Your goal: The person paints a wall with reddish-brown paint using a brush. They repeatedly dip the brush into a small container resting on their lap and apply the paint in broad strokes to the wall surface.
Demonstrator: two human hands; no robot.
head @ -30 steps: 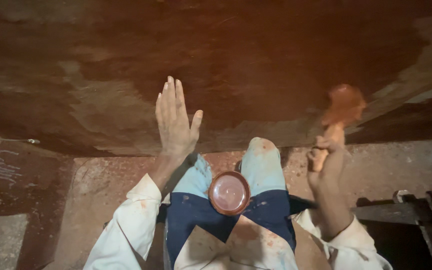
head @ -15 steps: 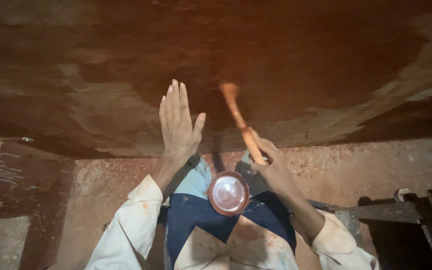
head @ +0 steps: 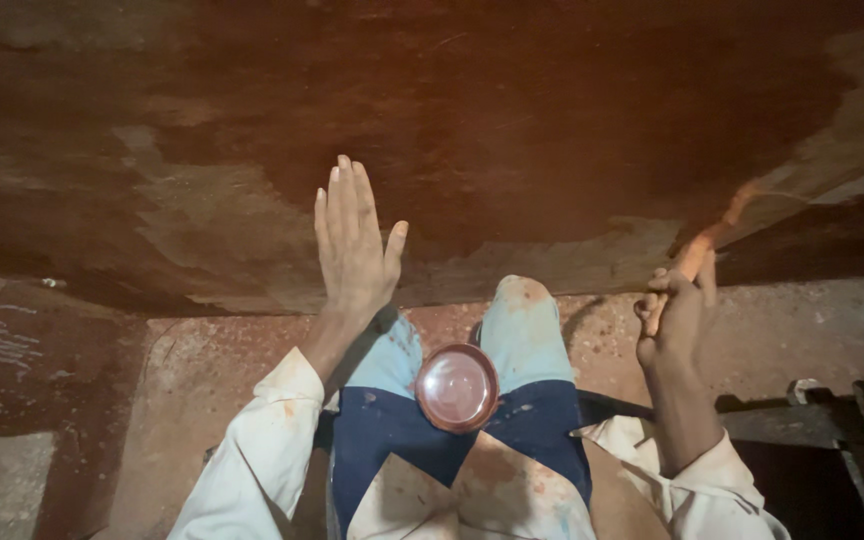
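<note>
Our left hand is spread flat against the wall; our right hand is fisted round the brush handle at far right. Brush axis runs diagonal, bristle end up-right, touching the wall, blurred. Risks: bowl balanced on our lap likely tips if knees shift; wet bristles could drip onto our sleeve.

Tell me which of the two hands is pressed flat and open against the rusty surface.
The left hand, fingers spread flat on the rusty surface. The right hand is instead closed around a brush.
</note>
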